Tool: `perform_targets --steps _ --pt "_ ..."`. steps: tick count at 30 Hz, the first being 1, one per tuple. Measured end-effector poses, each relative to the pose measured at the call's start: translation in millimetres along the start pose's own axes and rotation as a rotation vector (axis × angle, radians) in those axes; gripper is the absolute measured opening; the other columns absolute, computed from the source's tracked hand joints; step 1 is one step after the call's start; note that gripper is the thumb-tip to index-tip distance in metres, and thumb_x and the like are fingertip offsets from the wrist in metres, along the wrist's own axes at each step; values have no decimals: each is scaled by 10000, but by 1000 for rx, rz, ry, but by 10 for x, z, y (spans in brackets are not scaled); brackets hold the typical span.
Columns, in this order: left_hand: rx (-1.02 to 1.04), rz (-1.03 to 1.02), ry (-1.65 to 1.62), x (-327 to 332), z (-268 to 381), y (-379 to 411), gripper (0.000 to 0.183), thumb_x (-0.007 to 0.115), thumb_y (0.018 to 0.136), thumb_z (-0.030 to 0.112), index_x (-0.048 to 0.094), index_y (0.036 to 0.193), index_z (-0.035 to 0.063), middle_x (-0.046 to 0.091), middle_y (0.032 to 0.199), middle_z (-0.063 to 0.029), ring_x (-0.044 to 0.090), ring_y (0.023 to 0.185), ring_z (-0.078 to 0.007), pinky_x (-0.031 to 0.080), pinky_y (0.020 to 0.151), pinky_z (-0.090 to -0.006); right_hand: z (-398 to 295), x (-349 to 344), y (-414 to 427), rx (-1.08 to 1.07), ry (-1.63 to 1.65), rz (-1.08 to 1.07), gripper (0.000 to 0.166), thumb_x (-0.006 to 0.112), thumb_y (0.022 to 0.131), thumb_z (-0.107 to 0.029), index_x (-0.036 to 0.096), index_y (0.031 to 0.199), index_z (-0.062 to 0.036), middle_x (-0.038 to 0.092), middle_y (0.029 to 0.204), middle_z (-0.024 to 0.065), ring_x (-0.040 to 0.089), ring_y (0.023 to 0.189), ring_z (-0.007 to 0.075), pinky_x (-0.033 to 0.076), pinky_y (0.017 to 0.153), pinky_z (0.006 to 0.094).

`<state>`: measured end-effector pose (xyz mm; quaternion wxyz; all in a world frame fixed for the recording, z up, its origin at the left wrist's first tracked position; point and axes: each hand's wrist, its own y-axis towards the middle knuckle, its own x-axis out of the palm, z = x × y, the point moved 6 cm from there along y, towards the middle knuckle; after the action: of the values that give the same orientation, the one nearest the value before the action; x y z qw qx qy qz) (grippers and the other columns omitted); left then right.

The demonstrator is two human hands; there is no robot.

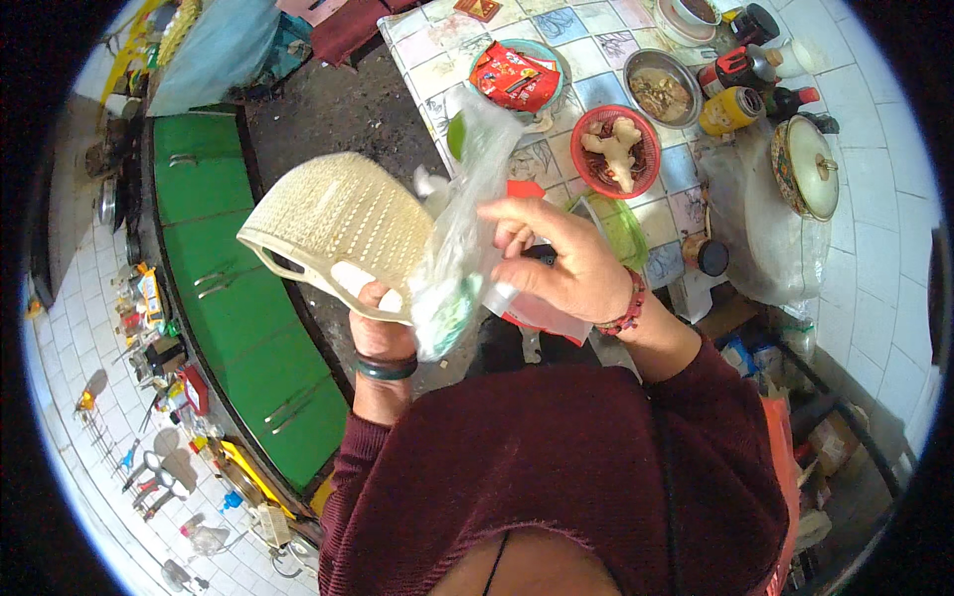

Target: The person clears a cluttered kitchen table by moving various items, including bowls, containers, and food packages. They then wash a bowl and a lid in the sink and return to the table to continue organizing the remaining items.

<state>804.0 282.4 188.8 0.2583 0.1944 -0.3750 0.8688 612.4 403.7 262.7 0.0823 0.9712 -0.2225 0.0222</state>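
Observation:
A cream woven-look plastic basket (346, 216) is tilted on its side, its rim gripped by my left hand (381, 331). A clear plastic bag (466, 194) hangs along the basket's right edge, with something pale green and white in its lower end. How the bag is held up is not plain. My right hand (570, 257) is just right of the bag, thumb and index finger apart, the fingertips close to the plastic. Behind the right hand is a white and red packet (538, 316), partly covered.
On the tiled-pattern table (540, 160) stand a red basket (652, 175) with ginger root (617, 153), a metal bowl (689, 86) of food, red packets (514, 78), a yellow jar (730, 112) and a lidded pot (806, 167). Green cabinets (223, 246) line the left side.

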Motion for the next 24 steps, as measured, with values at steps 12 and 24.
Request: perform_targets --steps 12,24 --pt "-34 -209 -243 73 100 306 497 567 670 125 417 1128 3 536 1038 -166 587 828 -281 538 546 -355 548 -25 -420 469 425 418 130 584 727 -61 526 836 -21 570 782 5 526 705 73 420 632 211" --pt "222 -347 -329 -348 584 284 464 526 729 129 422 1156 -18 494 1136 -157 503 1009 -302 416 858 -450 190 419 -576 455 -239 -190 269 531 757 -89 533 1021 -40 525 790 63 518 736 188 411 682 288"
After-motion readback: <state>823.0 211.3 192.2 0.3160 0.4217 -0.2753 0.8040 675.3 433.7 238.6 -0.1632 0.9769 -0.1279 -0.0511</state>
